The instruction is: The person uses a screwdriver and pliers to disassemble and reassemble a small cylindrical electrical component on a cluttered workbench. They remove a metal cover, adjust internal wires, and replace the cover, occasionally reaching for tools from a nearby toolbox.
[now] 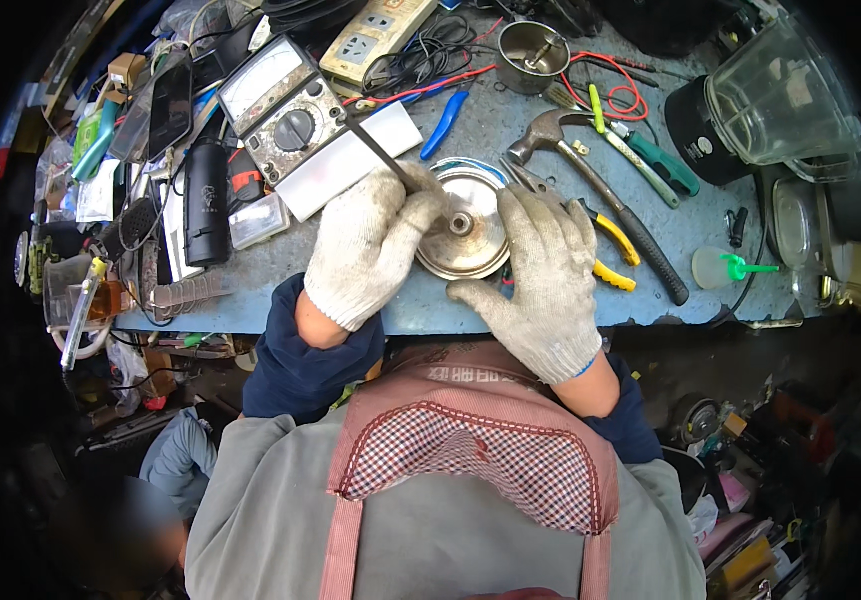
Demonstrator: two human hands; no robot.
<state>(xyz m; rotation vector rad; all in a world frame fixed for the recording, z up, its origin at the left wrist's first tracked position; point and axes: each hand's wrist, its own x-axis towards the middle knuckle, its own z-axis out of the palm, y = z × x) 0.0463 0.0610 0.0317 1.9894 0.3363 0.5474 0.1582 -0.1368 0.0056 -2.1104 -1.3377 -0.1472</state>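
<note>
Evidently, metal disc (466, 242): round and silvery, dulled by brownish stains, with a raised rim and a small holed hub (462, 223) at its centre.
Place: on the blue worktop (411, 314), between both hands, blue and white wires (478, 164) along its far edge.
Left hand (366, 240): gloved, grip closed around a dark rod (376, 147).
Right hand (546, 275): gloved, grip spread wide, fingers at the disc's right edge.

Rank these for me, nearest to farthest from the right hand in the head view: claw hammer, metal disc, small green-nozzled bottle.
1. Metal disc: at the left side of the right hand.
2. Claw hammer: to its right.
3. Small green-nozzled bottle: farther right, past the hammer.
</note>
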